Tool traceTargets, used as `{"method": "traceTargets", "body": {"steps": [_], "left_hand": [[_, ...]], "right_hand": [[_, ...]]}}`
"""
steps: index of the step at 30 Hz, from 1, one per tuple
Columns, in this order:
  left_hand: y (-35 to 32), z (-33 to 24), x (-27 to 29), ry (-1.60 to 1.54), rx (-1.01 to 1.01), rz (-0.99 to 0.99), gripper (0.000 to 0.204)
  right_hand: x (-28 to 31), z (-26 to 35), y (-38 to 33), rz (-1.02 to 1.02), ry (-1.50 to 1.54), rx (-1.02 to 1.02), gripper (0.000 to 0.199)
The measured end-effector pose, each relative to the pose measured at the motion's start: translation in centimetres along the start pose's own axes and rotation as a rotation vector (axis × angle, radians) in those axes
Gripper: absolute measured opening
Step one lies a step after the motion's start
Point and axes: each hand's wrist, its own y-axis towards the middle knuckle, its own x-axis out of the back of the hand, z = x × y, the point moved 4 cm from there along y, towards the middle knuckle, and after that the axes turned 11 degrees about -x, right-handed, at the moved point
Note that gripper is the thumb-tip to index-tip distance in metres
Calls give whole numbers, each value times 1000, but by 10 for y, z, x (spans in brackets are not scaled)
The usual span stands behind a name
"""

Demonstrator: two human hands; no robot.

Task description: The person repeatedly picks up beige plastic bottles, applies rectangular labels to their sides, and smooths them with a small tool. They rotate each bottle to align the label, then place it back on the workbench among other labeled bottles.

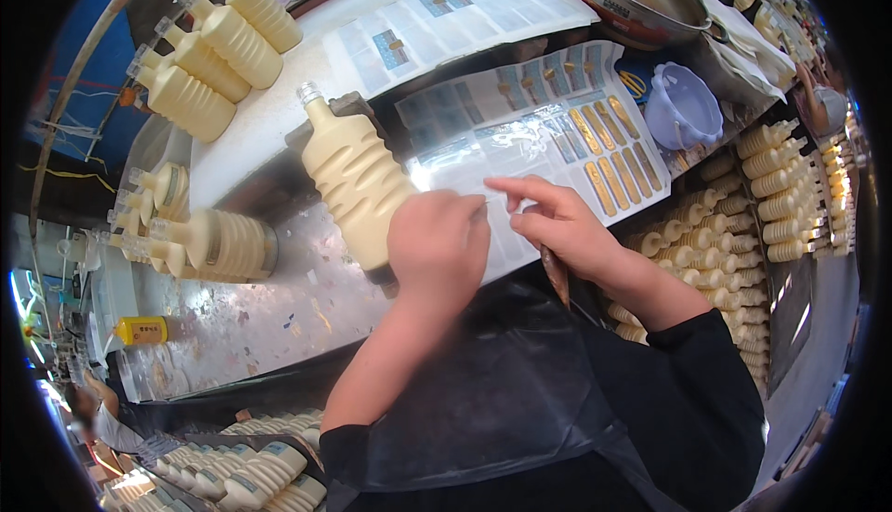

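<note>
Head view: a bench [279, 326] carries, near its right end, the nearer label sheet [534, 140], probably best kept flat so pieces lift cleanly. Beyond it, toward the far right corner, sits a metal basin [641, 27], contents unclear. One cream bottle [358, 182] stands left of the sheet, its opaque body hiding any filling. Left hand [437, 242]: curled before the bottle; whether it pinches anything, I cannot tell. Right hand [567, 229]: index extended, remaining fingers grasping a slender brown tool [556, 275]. Gold strips [609, 131] would likely handle best by their edges.
</note>
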Motion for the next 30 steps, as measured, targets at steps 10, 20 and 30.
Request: {"method": "traceTargets", "body": {"steps": [10, 20, 30], "left_hand": [[0, 40, 22, -737, 801, -303, 18], [-29, 94, 63, -84, 532, -331, 30], [-53, 114, 31, -762, 993, -318, 92]], "right_hand": [[-4, 12, 60, 97, 179, -118, 15], [232, 182, 89, -766, -373, 179, 30], [544, 189, 154, -1049, -1517, -432, 30]]}}
